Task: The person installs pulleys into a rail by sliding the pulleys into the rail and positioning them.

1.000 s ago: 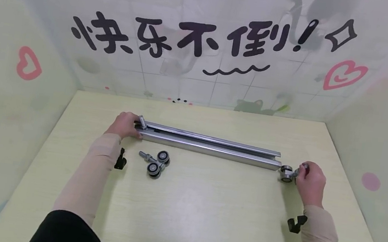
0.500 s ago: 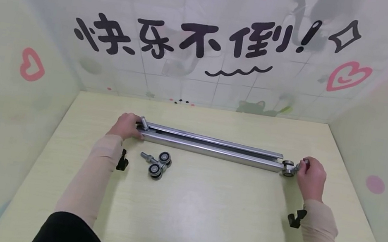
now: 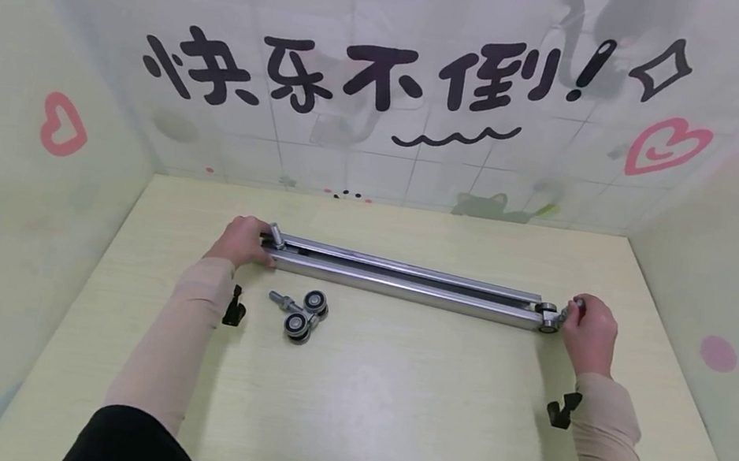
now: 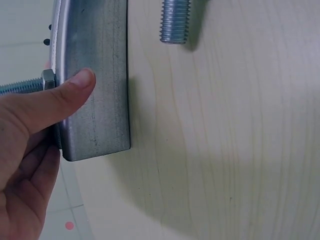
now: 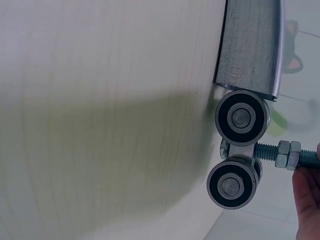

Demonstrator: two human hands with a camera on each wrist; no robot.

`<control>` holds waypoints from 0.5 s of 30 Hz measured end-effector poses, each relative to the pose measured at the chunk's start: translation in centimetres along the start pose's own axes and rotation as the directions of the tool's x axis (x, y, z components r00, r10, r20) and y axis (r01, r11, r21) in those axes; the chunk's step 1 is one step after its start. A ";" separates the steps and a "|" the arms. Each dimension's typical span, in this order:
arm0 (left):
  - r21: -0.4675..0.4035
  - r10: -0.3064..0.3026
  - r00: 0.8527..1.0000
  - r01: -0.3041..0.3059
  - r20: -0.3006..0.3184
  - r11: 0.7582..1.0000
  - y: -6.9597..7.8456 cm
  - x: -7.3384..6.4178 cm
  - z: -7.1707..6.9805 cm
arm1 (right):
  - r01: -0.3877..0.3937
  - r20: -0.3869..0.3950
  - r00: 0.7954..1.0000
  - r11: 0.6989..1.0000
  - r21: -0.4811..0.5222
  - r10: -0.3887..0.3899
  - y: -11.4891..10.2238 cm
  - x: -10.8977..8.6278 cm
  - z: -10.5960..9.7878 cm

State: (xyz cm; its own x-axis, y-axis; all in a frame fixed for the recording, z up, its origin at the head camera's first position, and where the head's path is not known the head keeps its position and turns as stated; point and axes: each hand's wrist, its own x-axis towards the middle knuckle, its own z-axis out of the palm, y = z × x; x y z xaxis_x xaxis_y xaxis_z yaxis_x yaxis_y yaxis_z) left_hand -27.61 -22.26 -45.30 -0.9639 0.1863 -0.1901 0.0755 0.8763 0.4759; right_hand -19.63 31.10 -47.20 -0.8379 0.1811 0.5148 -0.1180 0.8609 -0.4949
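Observation:
A long silver metal channel rail [image 3: 396,289] with a slot along its top lies across the table. My left hand [image 3: 239,240] grips its left end, the thumb [image 4: 75,92] on the side face and the fingers partly hidden behind. A threaded bolt [image 3: 276,236] with a nut sticks up from the slot there. At the other end, my right hand [image 3: 592,332] pinches the bolt [image 5: 269,152] of a roller trolley [image 3: 548,319]. In the right wrist view, one wheel [image 5: 241,118] is right at the rail's open end, and another wheel [image 5: 231,185] sits farther out.
A second roller trolley [image 3: 301,314] lies on the table in front of the rail's left part, its bolt pointing left. Light wood tabletop [image 3: 355,420] spreads toward me. Printed fabric walls [image 3: 368,143] stand behind and at both sides.
My right hand has moved the trolley slightly up and left, from beside the rail's right end to right at its opening. The left hand keeps its grip on the rail.

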 end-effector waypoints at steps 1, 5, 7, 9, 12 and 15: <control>0.000 -0.001 1.000 0.001 0.001 1.000 0.0 0.0 0.0 | -0.001 0.000 1.000 1.000 0.000 0.001 0.0 0.0 0.0; 0.001 -0.004 1.000 0.004 -0.002 1.000 0.2 -0.1 0.0 | 0.000 0.002 1.000 1.000 0.004 0.000 0.0 0.2 0.2; 0.001 -0.005 1.000 0.005 -0.002 1.000 0.2 -0.1 0.0 | 0.004 0.004 1.000 1.000 0.006 -0.004 -0.1 0.3 0.2; 0.001 -0.007 1.000 0.007 -0.002 1.000 0.3 -0.1 -0.1 | 0.006 0.011 1.000 1.000 0.010 -0.006 -0.2 0.4 0.3; 0.000 -0.009 1.000 0.009 0.000 1.000 0.3 -0.2 -0.1 | 0.003 0.026 1.000 1.000 0.010 -0.004 -0.3 0.5 0.5; 0.001 -0.008 1.000 0.008 -0.005 1.000 0.3 -0.2 -0.1 | 0.003 0.038 0.999 1.000 0.006 -0.003 -0.4 0.5 0.7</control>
State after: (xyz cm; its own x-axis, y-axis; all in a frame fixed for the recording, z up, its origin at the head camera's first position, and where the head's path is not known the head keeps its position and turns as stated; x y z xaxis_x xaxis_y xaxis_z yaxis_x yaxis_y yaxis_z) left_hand -27.46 -22.08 -45.09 -0.9657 0.1774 -0.1898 0.0682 0.8780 0.4738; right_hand -20.37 30.52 -47.29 -0.8572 0.1606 0.4893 -0.1231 0.8587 -0.4975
